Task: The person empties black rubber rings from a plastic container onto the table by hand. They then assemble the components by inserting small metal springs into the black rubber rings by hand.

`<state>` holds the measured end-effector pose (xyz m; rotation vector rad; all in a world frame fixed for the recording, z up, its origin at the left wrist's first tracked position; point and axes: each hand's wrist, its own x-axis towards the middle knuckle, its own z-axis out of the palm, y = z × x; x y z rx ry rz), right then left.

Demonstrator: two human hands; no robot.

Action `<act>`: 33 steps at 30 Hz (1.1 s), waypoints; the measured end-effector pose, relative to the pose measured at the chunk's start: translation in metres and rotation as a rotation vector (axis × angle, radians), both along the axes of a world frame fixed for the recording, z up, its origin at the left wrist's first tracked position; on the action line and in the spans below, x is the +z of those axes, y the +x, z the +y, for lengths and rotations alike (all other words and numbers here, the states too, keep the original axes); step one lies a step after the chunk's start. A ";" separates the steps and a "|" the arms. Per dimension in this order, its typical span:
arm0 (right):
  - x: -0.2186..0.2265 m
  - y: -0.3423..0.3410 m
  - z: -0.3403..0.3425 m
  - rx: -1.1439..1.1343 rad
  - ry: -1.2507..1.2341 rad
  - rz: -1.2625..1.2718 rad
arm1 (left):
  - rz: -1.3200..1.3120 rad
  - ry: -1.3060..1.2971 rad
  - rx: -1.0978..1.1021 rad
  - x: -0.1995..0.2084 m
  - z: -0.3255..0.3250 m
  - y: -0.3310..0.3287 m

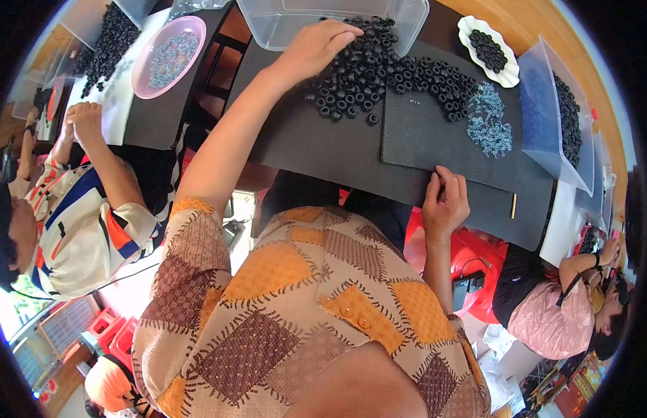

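Your left hand [320, 47] reaches over the top of the rings [348, 87], its fingers lying close together and pointing right, by the mouth of the upper bin [275, 31]. Your right hand [445, 202] is at the table's near edge, just beside the mat [410, 136], with its fingers curled and the thumb drawn in near the index finger. The fingertips are too small and turned away here, so I cannot tell whether either hand pinches a piece.

The black rings lie in a wide heap on the table [288, 143], spilling from the bin's mouth and running in a band across the mat's far part to the clear bits [491, 122]. Those bits lie spread over the mat's right side.

As for progress, I'd judge you are nearer the start than the end. The white dish [507, 78] beyond the mat holds only a small batch of black pieces, which may be the ones already dealt with. Against that, the heap before you is large and loose, plenty of clear bits lie unused, and the right bin [538, 115] holds many more black pieces. The middle of the mat is mostly bare. A thin yellow stick [514, 205] lies near the table's right end, apart from your right hand.
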<state>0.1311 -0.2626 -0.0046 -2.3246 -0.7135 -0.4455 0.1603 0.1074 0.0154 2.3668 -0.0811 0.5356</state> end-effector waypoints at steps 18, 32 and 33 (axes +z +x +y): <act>-0.002 0.000 0.001 0.010 0.010 -0.043 | -0.007 0.388 0.139 -0.011 -0.090 -0.082; 0.033 0.010 0.045 0.259 0.091 0.279 | -0.085 0.138 0.327 -0.001 -0.056 -0.143; 0.034 0.012 0.057 0.315 0.046 0.232 | -0.094 0.154 0.324 0.000 -0.058 -0.143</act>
